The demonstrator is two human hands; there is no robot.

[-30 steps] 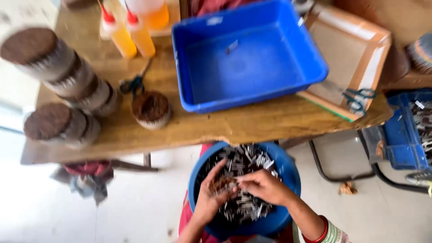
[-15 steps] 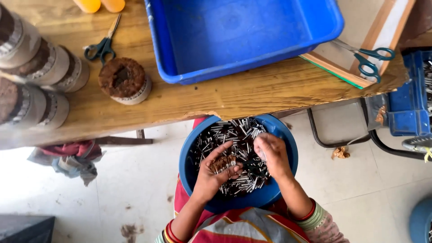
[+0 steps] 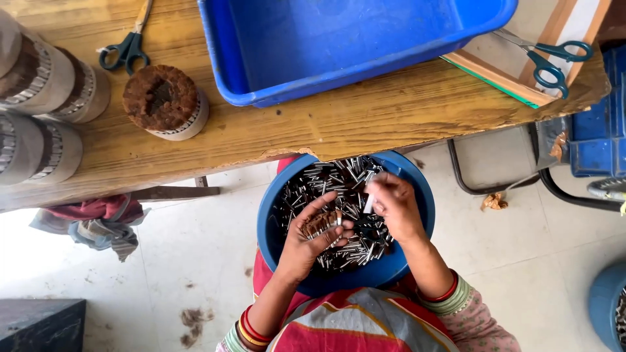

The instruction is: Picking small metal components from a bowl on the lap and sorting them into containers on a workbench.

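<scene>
A blue tray (image 3: 365, 45) and brown-topped rolls (image 3: 166, 101) rest on the wooden table (image 3: 391, 120). Green-handled scissors (image 3: 127, 49) lie beside the rolls.

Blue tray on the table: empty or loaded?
Looks empty. The blue tray shows only bare blue floor in the part in view; its far end is cut off by the frame, so that part cannot be judged.

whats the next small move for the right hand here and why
Probably bring the right hand across to the left hand and add the pale stick it pinches to the small bundle cupped there. Both hands sit over the blue bowl of loose sticks, close together, and the bundle looks only partly gathered.
</scene>
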